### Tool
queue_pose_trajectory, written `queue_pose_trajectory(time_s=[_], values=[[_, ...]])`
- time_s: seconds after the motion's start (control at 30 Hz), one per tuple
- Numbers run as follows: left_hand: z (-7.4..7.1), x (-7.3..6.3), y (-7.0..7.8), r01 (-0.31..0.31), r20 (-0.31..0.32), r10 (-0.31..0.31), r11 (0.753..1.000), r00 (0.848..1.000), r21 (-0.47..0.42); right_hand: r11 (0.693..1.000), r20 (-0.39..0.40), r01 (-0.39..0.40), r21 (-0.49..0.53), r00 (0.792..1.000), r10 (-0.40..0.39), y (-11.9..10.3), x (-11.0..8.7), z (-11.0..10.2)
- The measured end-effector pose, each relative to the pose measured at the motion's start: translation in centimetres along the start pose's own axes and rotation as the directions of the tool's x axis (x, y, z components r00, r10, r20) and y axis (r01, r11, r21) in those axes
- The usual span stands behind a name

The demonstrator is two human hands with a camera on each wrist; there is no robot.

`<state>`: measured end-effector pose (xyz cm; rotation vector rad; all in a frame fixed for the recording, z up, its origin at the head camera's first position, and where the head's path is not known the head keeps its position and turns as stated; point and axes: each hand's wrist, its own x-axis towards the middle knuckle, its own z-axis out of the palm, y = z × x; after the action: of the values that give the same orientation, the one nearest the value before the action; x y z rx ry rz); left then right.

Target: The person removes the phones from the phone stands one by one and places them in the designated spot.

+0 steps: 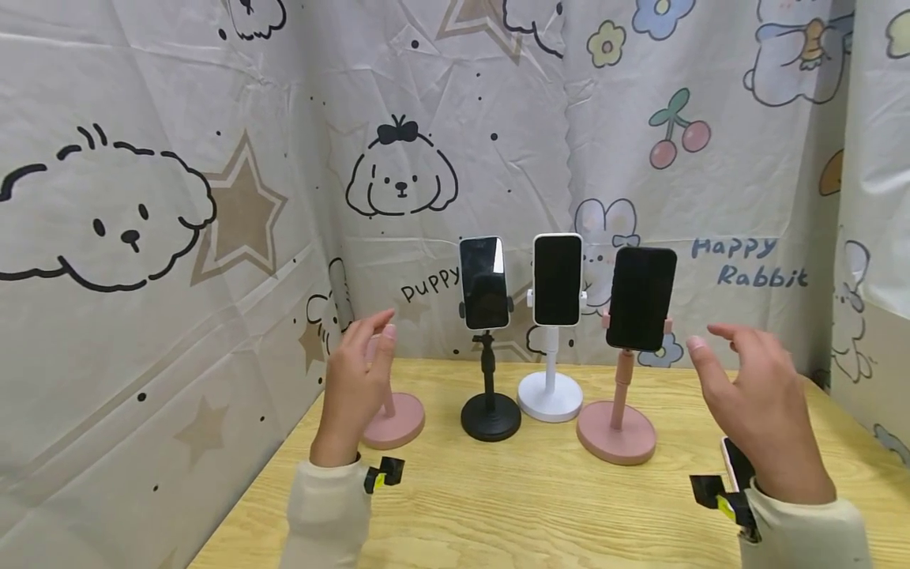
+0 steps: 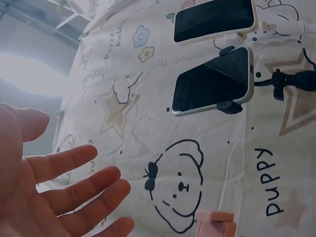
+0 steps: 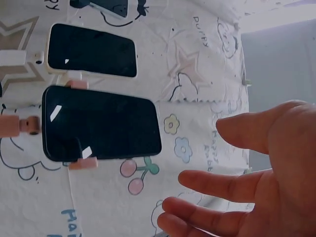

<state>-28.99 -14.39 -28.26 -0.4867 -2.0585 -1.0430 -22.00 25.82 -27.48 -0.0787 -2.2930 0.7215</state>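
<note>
My left hand (image 1: 353, 386) is raised in front of a pink phone stand (image 1: 401, 419) and hides most of its upper part. The left wrist view shows those fingers (image 2: 84, 190) spread, holding nothing; the stand's pink clamp (image 2: 216, 224) carries no phone there. To the right of the other pink stand (image 1: 617, 431), my right hand (image 1: 757, 395) hovers apart from it, fingers loosely extended. That stand grips a black phone (image 1: 643, 299). Between the hands, a black stand (image 1: 490, 417) and a white stand (image 1: 550, 395) bear a silver-edged phone (image 1: 485, 282) and a white-edged phone (image 1: 558, 279).
Another phone (image 1: 738, 465) lies on the wooden table (image 1: 498, 514), partly hidden by my right wrist. Printed curtains (image 1: 441, 95) enclose the table at the back and sides. The stands stand close together towards the rear edge.
</note>
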Motion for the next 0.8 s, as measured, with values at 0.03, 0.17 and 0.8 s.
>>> queue_pose_trajectory(time_s=[0.03, 0.17, 0.8], values=[[0.1, -0.1, 0.1, -0.006, 0.003, 0.006, 1.000, 1.000, 0.003, 1.000, -0.011, 0.017, 0.008, 1.000, -0.017, -0.3, -0.1, 0.1], [0.9, -0.2, 0.7, -0.048, 0.027, 0.048, 0.999, 0.998, 0.008, 0.994, -0.055, 0.090, 0.054, 0.995, -0.087, -1.4, -0.5, 0.5], [5.3, -0.4, 1.9, 0.031, 0.132, -0.003, 0.977, 0.991, -0.209, 0.803, 0.095, 0.219, 0.555, 0.942, -0.322, -6.3, 0.5, 10.2]])
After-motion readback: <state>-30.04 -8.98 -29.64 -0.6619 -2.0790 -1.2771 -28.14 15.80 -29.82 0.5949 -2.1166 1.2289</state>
